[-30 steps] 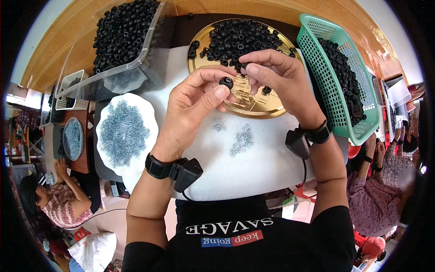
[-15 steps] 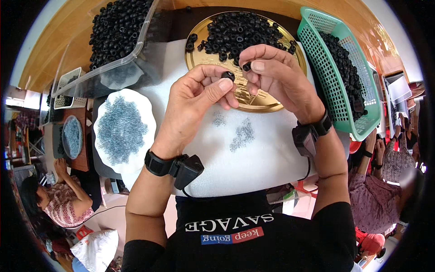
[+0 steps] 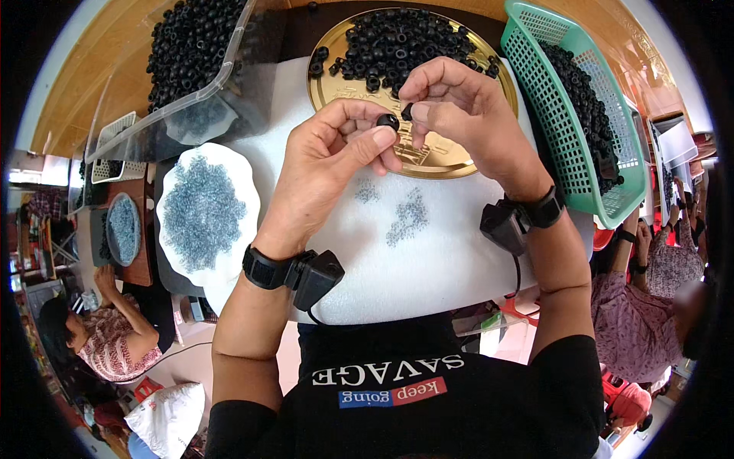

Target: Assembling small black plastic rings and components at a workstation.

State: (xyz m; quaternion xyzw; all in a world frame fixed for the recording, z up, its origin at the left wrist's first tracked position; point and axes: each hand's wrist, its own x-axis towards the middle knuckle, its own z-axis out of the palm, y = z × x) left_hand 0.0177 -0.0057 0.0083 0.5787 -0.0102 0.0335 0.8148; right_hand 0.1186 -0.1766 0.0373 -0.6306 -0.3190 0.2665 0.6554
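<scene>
Left hand (image 3: 332, 149), wrist bent inward, pinches a round, glossy black piece (image 3: 388, 122) between thumb and forefinger; right hand (image 3: 470, 118), fingers curled, pinches a small black part (image 3: 407, 112) just beside it, above the round gold tray (image 3: 453, 159).

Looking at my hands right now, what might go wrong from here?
The round black bead in your left hand and the small black piece in your right hand are held in a pinch, so either might slip. A careless sweep could scatter the loose clear bits on the white sheet. The white plate sits near your left forearm, so a bump might spill its tiny contents.
</scene>
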